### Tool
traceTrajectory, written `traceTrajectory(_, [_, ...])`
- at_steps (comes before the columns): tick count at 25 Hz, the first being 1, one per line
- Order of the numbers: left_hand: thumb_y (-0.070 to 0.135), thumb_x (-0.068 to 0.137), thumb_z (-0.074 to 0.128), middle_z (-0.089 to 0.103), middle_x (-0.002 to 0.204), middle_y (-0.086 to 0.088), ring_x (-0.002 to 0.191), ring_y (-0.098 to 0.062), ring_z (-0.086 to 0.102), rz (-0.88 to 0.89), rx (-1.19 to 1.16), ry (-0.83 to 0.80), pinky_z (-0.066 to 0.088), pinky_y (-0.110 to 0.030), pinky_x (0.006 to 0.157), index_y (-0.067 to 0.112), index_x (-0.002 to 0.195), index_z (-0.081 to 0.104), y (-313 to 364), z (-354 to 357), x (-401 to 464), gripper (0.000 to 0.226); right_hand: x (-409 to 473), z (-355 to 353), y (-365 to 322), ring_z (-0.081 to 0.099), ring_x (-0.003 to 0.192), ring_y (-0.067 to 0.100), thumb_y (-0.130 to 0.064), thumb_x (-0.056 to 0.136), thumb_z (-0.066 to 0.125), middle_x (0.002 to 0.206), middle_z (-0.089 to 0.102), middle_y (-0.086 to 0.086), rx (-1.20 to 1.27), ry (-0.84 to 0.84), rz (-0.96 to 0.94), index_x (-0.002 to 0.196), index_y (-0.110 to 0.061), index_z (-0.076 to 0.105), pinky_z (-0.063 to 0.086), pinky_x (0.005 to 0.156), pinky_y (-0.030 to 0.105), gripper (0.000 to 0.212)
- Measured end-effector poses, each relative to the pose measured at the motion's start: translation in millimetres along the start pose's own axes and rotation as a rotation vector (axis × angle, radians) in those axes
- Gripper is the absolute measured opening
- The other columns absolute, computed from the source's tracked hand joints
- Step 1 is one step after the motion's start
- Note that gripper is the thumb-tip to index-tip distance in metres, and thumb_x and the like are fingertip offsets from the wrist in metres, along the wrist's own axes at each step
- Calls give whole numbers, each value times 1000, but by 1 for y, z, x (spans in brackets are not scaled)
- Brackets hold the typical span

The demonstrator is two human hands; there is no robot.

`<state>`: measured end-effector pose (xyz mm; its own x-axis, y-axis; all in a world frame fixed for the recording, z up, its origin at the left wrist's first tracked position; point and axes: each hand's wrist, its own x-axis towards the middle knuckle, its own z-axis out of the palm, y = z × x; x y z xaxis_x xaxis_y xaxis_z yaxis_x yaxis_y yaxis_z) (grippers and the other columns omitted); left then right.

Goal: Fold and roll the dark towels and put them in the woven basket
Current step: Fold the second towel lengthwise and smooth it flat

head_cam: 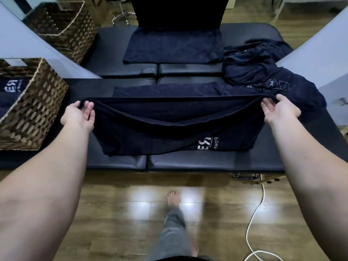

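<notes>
Over the black padded table [207, 162], your left hand [79, 115] and right hand [278, 110] each pinch a top corner of the dark towel [169, 132], its lower edge resting near the table's front edge, the woven basket [35, 102] just left.

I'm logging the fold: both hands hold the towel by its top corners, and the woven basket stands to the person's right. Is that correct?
One detail is wrong. In the head view the left hand and right hand do hold the towel by its top corners, but the woven basket stands to the person's left.

A massage or therapy room: a black padded treatment table [188, 162] beneath the fingers [88, 108], mirror wall [28, 44] beyond, wooden floor [113, 213].
</notes>
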<state>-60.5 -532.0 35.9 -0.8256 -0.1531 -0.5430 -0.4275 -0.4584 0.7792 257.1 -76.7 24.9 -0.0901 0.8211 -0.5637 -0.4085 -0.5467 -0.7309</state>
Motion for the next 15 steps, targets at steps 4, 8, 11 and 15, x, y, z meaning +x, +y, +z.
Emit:
traceTrajectory(4, [17,101,42,75,94,6,77,-9,76,-49,74,-37,57,-25,71,20,97,58,4,40,47,17,30,37,12,75,67,29,-2,99,52,92,68,20,-31,-6,-1,96,1,60,63,67,41,9])
traceTrajectory(8, [18,103,39,74,93,6,71,-8,75,-96,141,-32,58,-26,70,18,95,58,1,78,100,21,70,77,26,73,75,25,-7,104,46,95,67,15,-105,-14,54,114,-6,60,61,78,38,17])
traceTrajectory(11, [20,104,36,73,94,7,68,-7,75,-155,201,-15,58,-26,78,16,98,60,-7,105,138,25,99,98,37,70,82,24,-10,106,44,99,66,12,-178,-11,77,120,-9,56,59,82,36,18])
traceTrajectory(15, [19,104,35,74,91,7,70,-7,75,-198,250,16,57,-27,68,18,96,59,-22,136,185,25,135,133,53,69,87,25,-11,107,41,103,64,12,-222,20,98,118,-9,55,59,81,35,18])
